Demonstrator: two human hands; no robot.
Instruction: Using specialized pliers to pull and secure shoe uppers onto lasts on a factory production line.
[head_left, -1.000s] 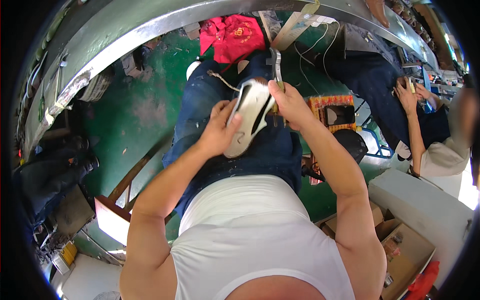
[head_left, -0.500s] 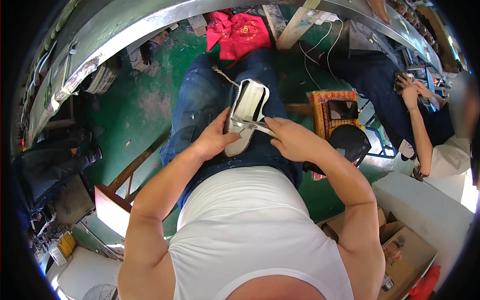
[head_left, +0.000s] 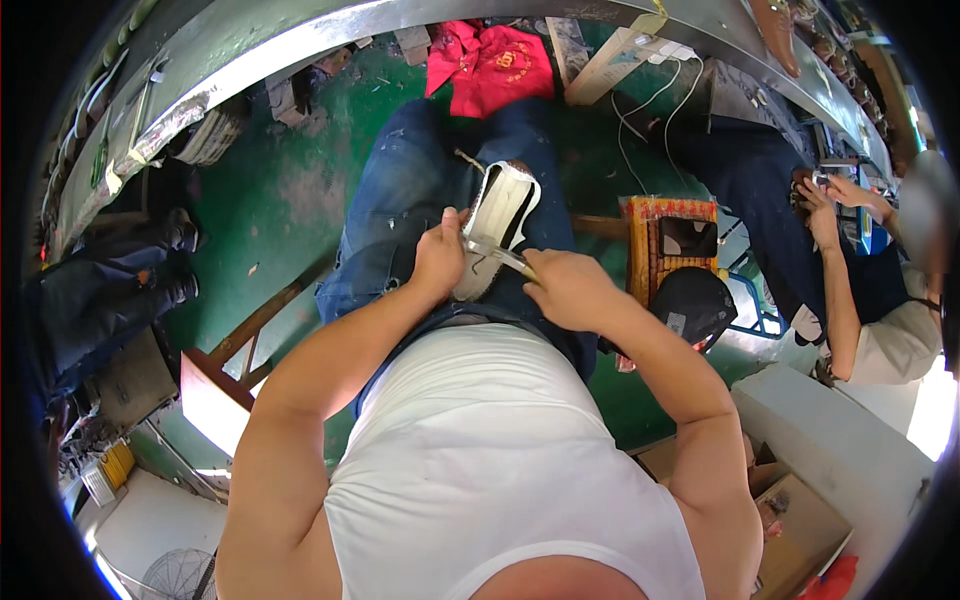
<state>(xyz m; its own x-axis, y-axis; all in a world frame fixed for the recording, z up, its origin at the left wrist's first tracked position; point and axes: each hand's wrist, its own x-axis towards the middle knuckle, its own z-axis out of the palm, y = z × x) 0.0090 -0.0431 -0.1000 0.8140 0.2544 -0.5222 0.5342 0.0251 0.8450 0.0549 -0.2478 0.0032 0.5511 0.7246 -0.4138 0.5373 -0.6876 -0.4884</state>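
Observation:
Across my thighs lies a shoe on its last, sole side up [head_left: 503, 198], with a pale sole face and white lining edges standing up round it. My left hand [head_left: 440, 258] is closed on the shoe's left side, thumb up near the edge. In my right hand [head_left: 570, 288] I grip metal pincers [head_left: 503, 257] by the handle, from the right. Their head lies across the middle of the shoe, close to my left fingers. Whether the jaws bite the lining edge is too small to tell. A piece of cord [head_left: 468, 159] sticks out by the shoe's far end.
A metal-edged bench [head_left: 250, 85] curves across the far side. A red cloth [head_left: 500, 72] lies beyond my knees. To the right stand a beaded seat [head_left: 645, 235] with a phone [head_left: 690, 237] and a black cap [head_left: 693, 303]. A co-worker [head_left: 840, 270] sits at far right. A wooden stool [head_left: 225, 375] is at left.
My left hand has turned more upright against the shoe's side. The pincers have tilted and their head sits slightly lower. The whole view has shifted a little.

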